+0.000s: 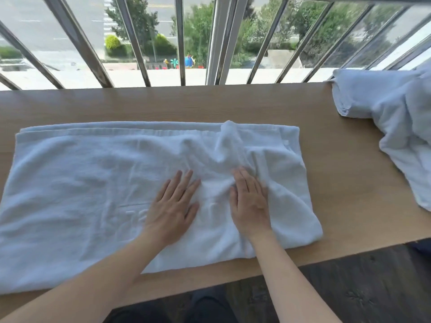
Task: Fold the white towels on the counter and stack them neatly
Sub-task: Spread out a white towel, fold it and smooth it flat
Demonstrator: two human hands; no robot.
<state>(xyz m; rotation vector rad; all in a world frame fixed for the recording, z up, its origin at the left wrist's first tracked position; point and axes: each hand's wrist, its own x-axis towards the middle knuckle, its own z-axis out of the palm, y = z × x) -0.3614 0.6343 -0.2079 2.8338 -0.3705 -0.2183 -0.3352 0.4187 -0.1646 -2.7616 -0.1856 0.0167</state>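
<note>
A large white towel [77, 187], folded once lengthwise, lies spread across the wooden counter [177, 106]. My left hand [173, 206] presses flat on its middle with fingers straight. Close beside it, my right hand [250, 203] also lies flat on the towel, next to a raised wrinkle [227, 141] that runs toward the far edge. A second white towel [394, 122] sits crumpled in a heap at the counter's far right, partly cut off by the frame.
Slanted metal window bars [179, 40] rise just behind the counter's far edge, with a street and trees outside. The counter's near edge [326, 259] drops to a dark wood floor. Bare counter shows between the two towels.
</note>
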